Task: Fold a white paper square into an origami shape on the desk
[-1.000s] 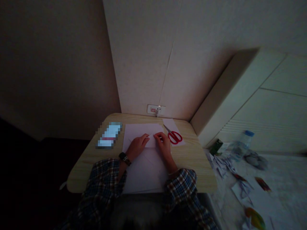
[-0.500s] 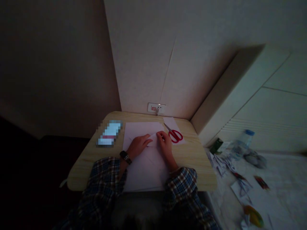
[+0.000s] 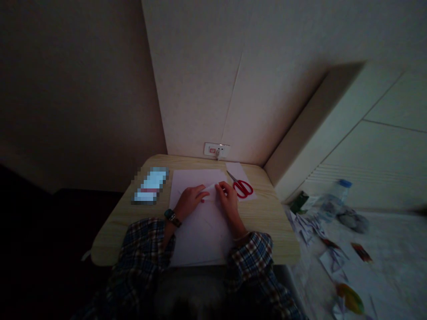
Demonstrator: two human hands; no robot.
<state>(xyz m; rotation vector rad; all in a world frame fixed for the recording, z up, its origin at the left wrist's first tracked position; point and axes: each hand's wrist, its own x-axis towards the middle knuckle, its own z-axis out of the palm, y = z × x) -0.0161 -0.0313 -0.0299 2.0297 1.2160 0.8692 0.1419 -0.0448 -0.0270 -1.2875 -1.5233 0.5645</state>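
Note:
Between my two hands is a small piece of white paper, pinched at both sides. My left hand, with a dark watch at the wrist, grips its left end. The fingers of my right hand are bent closed on its right end. A tiny red spot shows by my left fingertips; I cannot make out what it is. Under both hands lie larger white sheets. Red-handled scissors rest just right of my right hand, on another strip of paper.
A lit phone, blurred out, lies on the left of the wooden table. A wall socket with a plug sits behind it. To the right, a bed-like surface carries paper scraps, a clear bottle and a yellow-green object.
Both hands stay on the small paper, with only slight finger shifts. A small red spot now shows beside my left fingertips. The whole view has moved slightly.

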